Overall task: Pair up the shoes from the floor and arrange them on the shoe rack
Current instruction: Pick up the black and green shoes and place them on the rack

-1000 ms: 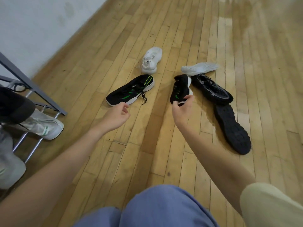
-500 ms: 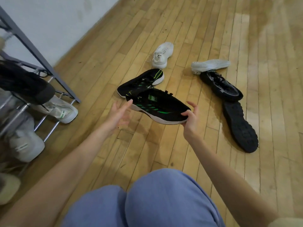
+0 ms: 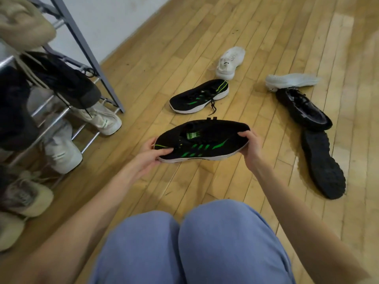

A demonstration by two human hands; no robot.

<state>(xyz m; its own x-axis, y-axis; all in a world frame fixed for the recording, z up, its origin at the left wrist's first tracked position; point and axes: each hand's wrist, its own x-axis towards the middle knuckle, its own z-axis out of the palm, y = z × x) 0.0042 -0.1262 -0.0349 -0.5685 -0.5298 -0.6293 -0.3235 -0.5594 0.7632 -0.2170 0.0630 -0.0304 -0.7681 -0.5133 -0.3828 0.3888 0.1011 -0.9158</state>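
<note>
A black sneaker with green stripes and a white sole (image 3: pixel 205 143) is held sideways above the floor. My left hand (image 3: pixel 152 155) grips its heel end, and my right hand (image 3: pixel 251 145) grips its toe end. Its matching black-and-green sneaker (image 3: pixel 200 96) lies on the floor just beyond. Farther back a white sneaker (image 3: pixel 230 62) stands upright and another white sneaker (image 3: pixel 291 80) lies on its side. At the right, one black shoe (image 3: pixel 303 108) rests on its side and another black shoe (image 3: pixel 323 163) lies sole up.
The metal shoe rack (image 3: pixel 86 48) stands at the left against the wall, holding black, white and beige shoes on several shelves. My knees in blue trousers (image 3: pixel 194 242) fill the bottom of the view. Wooden floor (image 3: pixel 164 37) stretches ahead.
My left hand has closed on the heel of the lifted sneaker, which earlier only my right hand held. The shoe has come nearer to me, and the view has swung toward the rack.
</note>
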